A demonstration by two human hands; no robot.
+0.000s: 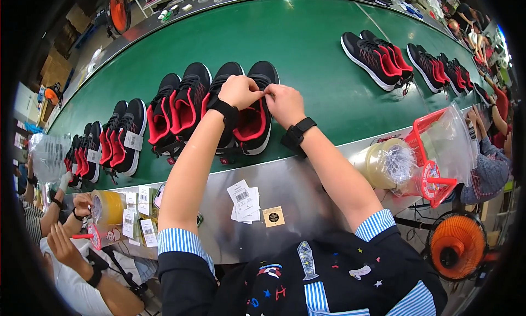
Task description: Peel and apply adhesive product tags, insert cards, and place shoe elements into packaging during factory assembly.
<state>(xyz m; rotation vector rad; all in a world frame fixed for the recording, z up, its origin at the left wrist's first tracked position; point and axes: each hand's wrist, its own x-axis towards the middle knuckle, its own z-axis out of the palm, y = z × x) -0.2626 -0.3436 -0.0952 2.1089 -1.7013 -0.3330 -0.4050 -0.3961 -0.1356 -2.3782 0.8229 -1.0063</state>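
Note:
My left hand (238,92) and my right hand (286,104) meet fingertip to fingertip above a black sneaker (254,124) with a red lining and white sole. Both are closed in a pinch near its laces; whatever they hold is too small or hidden to make out. Just left, partly behind my left hand and forearm, stands another such sneaker (228,69). A further pair of sneakers (186,105) is beside it, heels toward me. On the metal ledge below my hands lie a few white paper tags (244,202) and a small tan card with a black round sticker (273,217).
The shoes stand on a green conveyor belt (312,47). Tagged sneakers (129,135) are at left, more sneakers (378,61) at right. A clear tape roll (383,164), red basket (430,132) and orange fan (456,246) are right; a co-worker's hand (68,247) is at lower left.

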